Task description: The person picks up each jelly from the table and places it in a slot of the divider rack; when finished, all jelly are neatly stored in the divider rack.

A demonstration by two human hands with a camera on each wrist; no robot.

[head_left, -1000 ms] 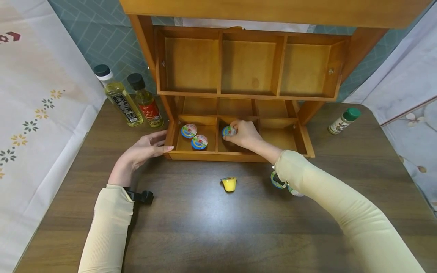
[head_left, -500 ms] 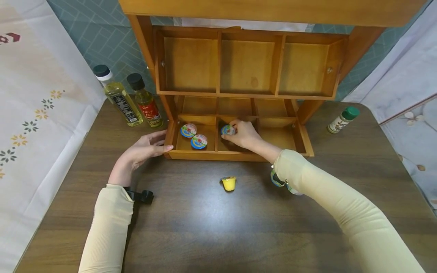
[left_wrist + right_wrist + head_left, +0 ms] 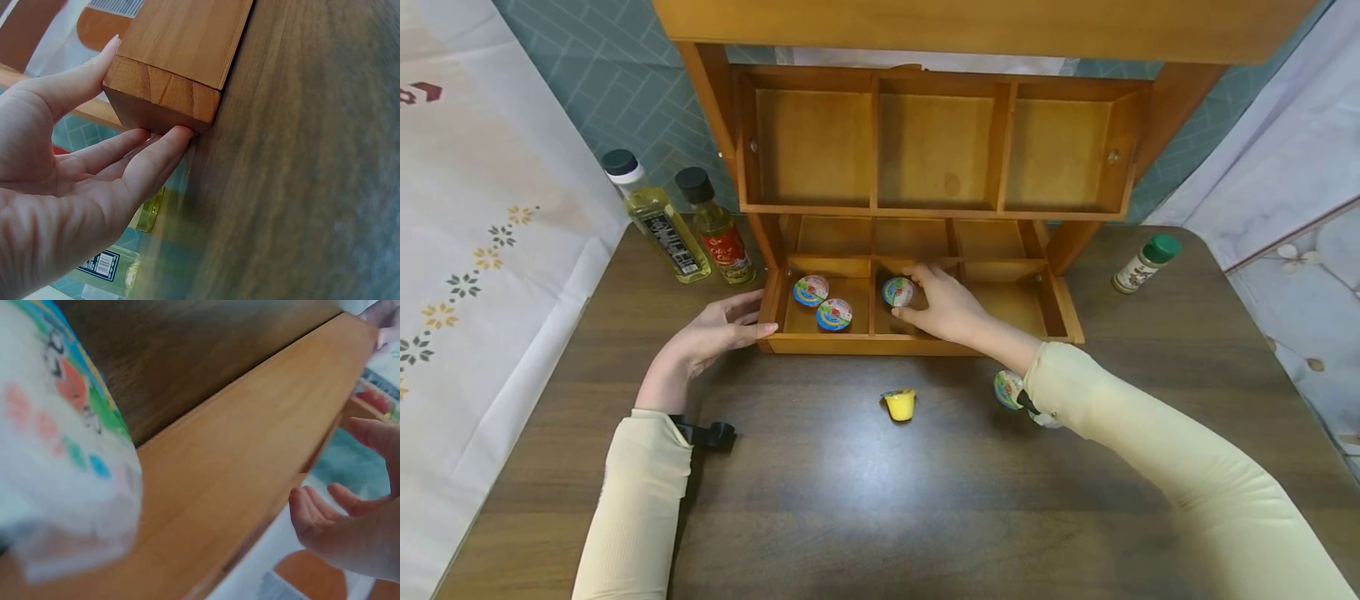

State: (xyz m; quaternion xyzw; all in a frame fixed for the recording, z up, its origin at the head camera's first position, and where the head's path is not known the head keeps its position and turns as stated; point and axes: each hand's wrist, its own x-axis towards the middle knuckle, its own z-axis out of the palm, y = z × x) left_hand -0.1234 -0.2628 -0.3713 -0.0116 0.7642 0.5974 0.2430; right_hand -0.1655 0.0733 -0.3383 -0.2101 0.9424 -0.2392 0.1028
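My left hand (image 3: 718,332) grips the left front corner of a wooden drawer (image 3: 820,345), thumb and fingers on different faces. The left wrist view shows this corner (image 3: 164,87) up close. Over the middle compartment, my right hand (image 3: 951,307) has its thumb and fingers spread, holding nothing. Just left of its fingertips, a round-lidded jelly cup (image 3: 898,292) sits in that compartment. Two more jelly cups (image 3: 834,314) lie in the left compartment. A yellow jelly cup (image 3: 900,405) lies on its side on the table. Beside the right sleeve, other jelly cups (image 3: 1008,388) are partly hidden.
Above the drawer, a tilted wooden tray (image 3: 936,150) with three compartments hangs in the same wooden frame. Two oil bottles (image 3: 725,242) stand at the left back. A green-capped seasoning jar (image 3: 1146,263) stands at the right. The table (image 3: 820,517) stretches out in front.
My right hand has let go of the jelly cup in the middle compartment and drawn slightly back to the right, fingers spreading. My left hand keeps its place on the drawer corner.
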